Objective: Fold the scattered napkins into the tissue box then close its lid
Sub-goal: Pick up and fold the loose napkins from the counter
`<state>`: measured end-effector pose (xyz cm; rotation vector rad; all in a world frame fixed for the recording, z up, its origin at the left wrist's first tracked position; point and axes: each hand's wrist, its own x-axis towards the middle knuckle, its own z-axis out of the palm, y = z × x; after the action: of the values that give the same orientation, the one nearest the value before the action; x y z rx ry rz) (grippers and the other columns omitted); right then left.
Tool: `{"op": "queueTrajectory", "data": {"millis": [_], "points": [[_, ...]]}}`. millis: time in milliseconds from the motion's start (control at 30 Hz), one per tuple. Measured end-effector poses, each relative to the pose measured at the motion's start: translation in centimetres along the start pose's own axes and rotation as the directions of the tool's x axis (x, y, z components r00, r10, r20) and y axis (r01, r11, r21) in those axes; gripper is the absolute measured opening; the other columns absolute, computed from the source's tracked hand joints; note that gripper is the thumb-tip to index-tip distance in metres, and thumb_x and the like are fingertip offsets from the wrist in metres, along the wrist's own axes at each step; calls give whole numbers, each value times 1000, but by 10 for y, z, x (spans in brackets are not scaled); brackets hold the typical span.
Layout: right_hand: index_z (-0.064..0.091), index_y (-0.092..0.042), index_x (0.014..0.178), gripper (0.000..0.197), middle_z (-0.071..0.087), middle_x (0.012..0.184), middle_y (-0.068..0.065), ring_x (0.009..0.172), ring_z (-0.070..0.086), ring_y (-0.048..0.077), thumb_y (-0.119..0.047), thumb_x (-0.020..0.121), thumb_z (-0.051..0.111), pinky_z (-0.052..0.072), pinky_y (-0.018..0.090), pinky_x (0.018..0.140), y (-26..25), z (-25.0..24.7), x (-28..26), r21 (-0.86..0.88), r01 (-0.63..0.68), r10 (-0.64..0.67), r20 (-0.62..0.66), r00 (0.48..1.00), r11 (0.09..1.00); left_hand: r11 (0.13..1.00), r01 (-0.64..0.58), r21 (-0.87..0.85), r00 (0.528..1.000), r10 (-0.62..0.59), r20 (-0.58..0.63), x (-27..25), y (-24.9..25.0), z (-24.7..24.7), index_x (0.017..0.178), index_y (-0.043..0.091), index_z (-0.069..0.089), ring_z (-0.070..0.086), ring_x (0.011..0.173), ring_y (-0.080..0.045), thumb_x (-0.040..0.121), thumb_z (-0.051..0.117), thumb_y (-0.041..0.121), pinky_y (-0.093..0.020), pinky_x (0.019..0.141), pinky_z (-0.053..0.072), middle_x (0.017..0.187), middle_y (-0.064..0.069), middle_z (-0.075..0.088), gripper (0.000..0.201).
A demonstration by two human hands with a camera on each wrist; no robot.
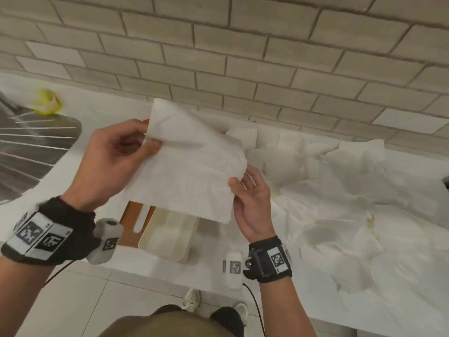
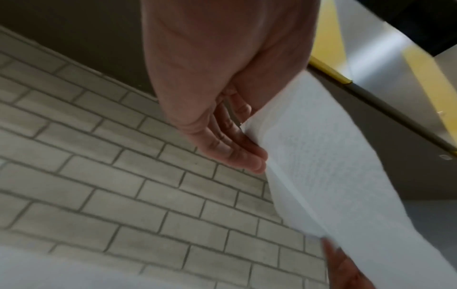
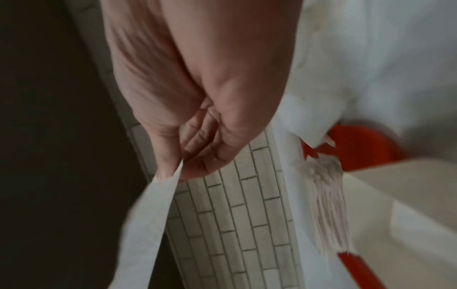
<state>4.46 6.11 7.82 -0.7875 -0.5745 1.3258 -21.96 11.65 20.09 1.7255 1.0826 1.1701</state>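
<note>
**A:** What are the hands doing?

**B:** Both are holding one white paper napkin (image 1: 192,164) up in the air, above the open tissue box (image 1: 167,235). The left hand (image 1: 114,161) is pinching the napkin's upper left edge between thumb and fingers. The right hand (image 1: 252,203) is pinching the lower right corner, thumb on the near face and fingers behind it.

**A:** Why are they holding it like that?

**B:** Gripping opposite corners is stretching the sheet flat, which I judge is readying it for a fold. Keeping it over the box leaves only a short drop once it is folded.

**A:** What is the napkin like?

**B:** It is thin, soft and roughly rectangular, with a fine embossed grain and rounded corners. It is sagging a little between the two grips.

**A:** And the box?

**B:** It is a cream rectangular tub with rounded corners, looking like smooth plastic, sitting near the front edge of the white counter (image 1: 126,259). Its lid (image 1: 136,220), brown like wood with a pale slot, is lying just to its left.

**A:** Where are the other napkins?

**B:** A crumpled heap of loose napkins (image 1: 340,190) is sprawling over the counter to the right, reaching back to the pale brick-tiled wall (image 1: 243,49). A ribbed metal draining board (image 1: 31,147) is showing at far left.
</note>
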Motion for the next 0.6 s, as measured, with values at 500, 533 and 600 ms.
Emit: {"op": "queueTrajectory", "data": {"millis": [500,533,600], "points": [[70,-12,100,9,70,110,11,89,64,20,-6,102,64,53,36,79,49,2,-27,-620,-63,112,39,993,782,924,379,52,902,-381,203,-29,-94,-37,97,10,83,73,108,-26,104,54,-7,-39,86,60,111,-4,79,34],[70,-16,101,11,71,104,4,81,63,16,-5,98,72,53,31,75,48,1,-20,-702,-40,96,41,995,711,908,417,37,891,-417,180,-37,-95,-35,97,11,83,74,107,-26,104,53,-6,-39,85,61,112,-3,79,36],[70,-25,100,22,75,102,-11,84,69,6,-5,92,77,56,25,78,46,4,-1,-813,-9,71,40,997,583,888,458,36,874,-457,167,-60,-97,-33,99,14,85,76,100,-23,102,53,-7,-32,82,63,111,-2,79,39]]}}
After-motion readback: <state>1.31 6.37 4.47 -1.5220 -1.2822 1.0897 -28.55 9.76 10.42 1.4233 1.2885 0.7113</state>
